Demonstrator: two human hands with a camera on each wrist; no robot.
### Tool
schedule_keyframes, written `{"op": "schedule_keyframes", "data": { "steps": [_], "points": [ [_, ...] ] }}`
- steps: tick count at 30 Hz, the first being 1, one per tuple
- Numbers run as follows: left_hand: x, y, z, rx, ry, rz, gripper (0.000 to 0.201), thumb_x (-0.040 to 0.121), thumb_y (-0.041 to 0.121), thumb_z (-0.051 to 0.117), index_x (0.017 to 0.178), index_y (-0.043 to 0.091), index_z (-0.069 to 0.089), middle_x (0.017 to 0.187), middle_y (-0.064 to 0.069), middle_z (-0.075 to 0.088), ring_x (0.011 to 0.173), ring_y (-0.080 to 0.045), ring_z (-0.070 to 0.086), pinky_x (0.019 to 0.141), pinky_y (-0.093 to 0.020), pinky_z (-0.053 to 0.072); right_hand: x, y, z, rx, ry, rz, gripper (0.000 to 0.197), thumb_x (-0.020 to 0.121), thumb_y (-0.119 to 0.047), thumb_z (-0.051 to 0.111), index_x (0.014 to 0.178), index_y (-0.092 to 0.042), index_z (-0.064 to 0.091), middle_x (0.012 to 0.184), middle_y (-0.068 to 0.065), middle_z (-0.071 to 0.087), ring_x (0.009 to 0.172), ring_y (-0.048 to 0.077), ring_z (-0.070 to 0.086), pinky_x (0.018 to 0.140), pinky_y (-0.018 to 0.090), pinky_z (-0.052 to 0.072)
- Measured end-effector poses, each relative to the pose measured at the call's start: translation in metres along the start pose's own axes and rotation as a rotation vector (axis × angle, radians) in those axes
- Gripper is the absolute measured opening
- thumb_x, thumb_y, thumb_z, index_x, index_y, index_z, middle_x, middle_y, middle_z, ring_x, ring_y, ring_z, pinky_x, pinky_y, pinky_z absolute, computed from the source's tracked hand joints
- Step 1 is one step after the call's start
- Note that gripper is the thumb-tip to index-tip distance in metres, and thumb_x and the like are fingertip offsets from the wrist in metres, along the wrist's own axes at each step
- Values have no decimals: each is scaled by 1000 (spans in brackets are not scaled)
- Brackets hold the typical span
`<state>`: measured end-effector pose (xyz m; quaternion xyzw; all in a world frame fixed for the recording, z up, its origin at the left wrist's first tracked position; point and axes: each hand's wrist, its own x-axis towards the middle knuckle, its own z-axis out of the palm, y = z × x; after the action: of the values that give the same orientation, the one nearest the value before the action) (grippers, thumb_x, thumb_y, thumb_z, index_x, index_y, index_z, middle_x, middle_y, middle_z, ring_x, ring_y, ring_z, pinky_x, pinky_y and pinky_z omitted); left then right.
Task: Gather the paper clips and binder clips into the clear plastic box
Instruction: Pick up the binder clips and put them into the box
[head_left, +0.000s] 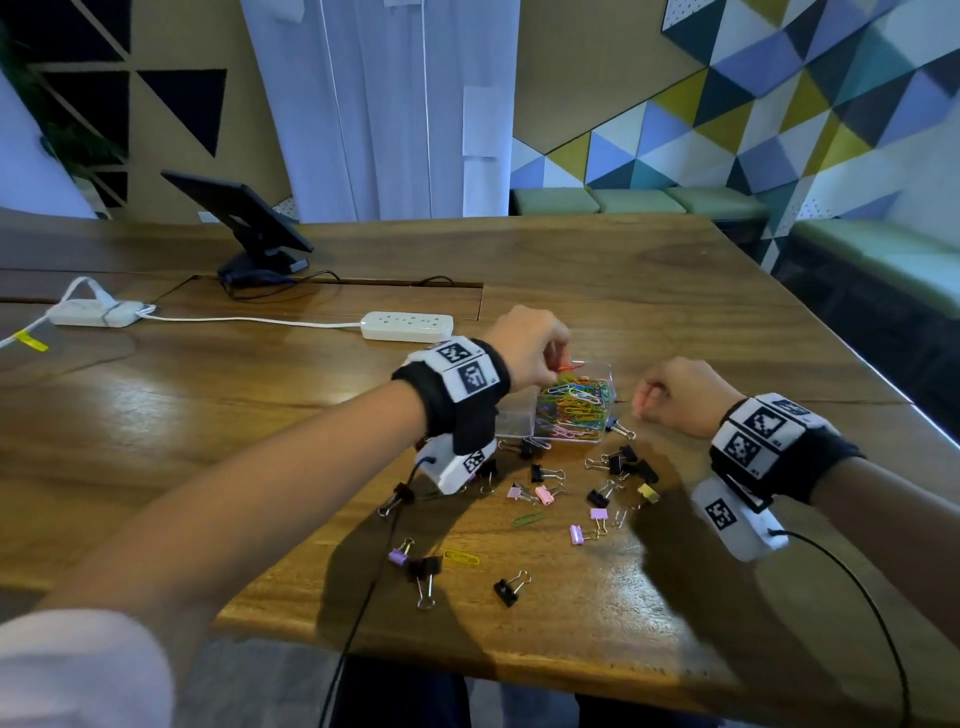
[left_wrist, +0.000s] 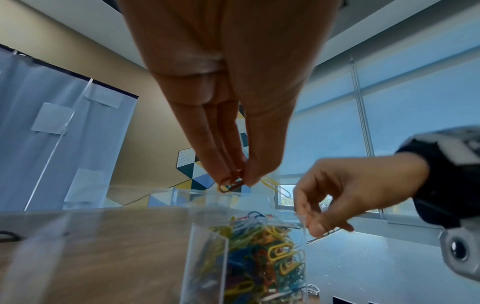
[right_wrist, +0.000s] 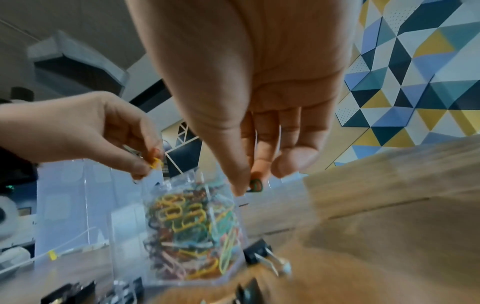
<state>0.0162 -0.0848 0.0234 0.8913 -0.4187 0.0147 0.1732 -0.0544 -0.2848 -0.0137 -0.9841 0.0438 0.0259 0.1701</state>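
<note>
Pinching an orange wire paper clip, long axis level, the left hand hovers over the clear plastic box at frame centre; the right hand pinches a green paper clip.

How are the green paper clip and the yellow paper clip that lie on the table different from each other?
The green clip lies nearer the box, among the pink binder clips; the yellow clip lies nearer the table edge, beside a black binder clip. The green clip looks thin and dark against the wood; the yellow clip looks brighter and stands out more. Both lie flat on the table, outside the box, touched by neither hand.
</note>
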Motion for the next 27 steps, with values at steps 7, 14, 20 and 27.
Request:
{"op": "schedule_keyframes", "data": {
  "steps": [7, 14, 20, 27],
  "points": [
    [30, 18, 22, 57, -29, -25, 11, 82, 7, 68, 91, 10, 71, 98, -5, 71, 88, -16, 64, 74, -21, 45, 7, -14, -20, 125, 238, -11, 7, 84, -13, 64, 86, -16, 71, 84, -3, 68, 83, 11, 61, 74, 19, 43],
    [28, 9, 25, -37, -12, -47, 24, 79, 9, 71, 102, 7, 69, 97, -6, 74, 92, -17, 68, 83, -24, 49, 10, -27, -18, 116, 301, -96, 9, 84, -17, 65, 90, -18, 72, 85, -6, 64, 80, 11, 55, 79, 23, 41],
    [12, -8, 15, -151, 106, -58, 11, 83, 7, 66, 93, 5, 70, 96, -8, 72, 87, -14, 65, 84, -21, 49, 13, -41, -8, 56, 231, -159, 8, 85, -14, 64, 88, -17, 71, 82, -10, 60, 75, 3, 52, 85, 20, 39],
    [-12, -26, -2, -26, -130, -75, 23, 82, 27, 69, 100, 13, 66, 98, -1, 68, 89, -14, 63, 82, -29, 52, 15, -42, 0, -19, 244, -187, 6, 83, -23, 66, 89, -22, 65, 93, -7, 58, 70, -2, 46, 70, 14, 38]
  ]
}}
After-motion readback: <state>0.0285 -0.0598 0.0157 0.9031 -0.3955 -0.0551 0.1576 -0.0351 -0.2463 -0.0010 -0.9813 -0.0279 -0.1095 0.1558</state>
